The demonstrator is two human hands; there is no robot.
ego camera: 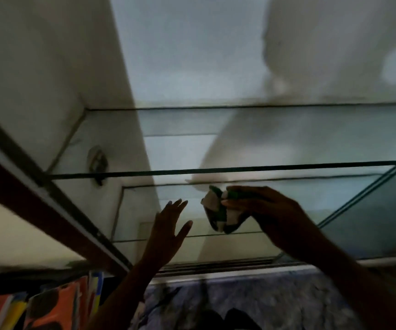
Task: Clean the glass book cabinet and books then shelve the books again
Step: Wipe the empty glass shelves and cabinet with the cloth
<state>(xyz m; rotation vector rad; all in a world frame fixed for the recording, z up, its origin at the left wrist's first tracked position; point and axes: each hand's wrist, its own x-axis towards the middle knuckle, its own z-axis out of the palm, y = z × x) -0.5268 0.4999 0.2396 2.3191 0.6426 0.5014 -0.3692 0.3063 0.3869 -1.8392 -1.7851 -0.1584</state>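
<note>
Right hand [270, 210] grips a soft, bunched cloth [218, 211]; left hand [168, 229] spread, empty; glass shelf [216, 171] probably fragile.

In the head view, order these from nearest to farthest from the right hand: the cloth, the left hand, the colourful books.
1. Cloth, held in the right hand.
2. Left hand, open, to its left.
3. Colourful books, bottom left corner.

Bare glass shelves [216, 172] span the cabinet [49, 67]; nothing visible lies on them.
</note>
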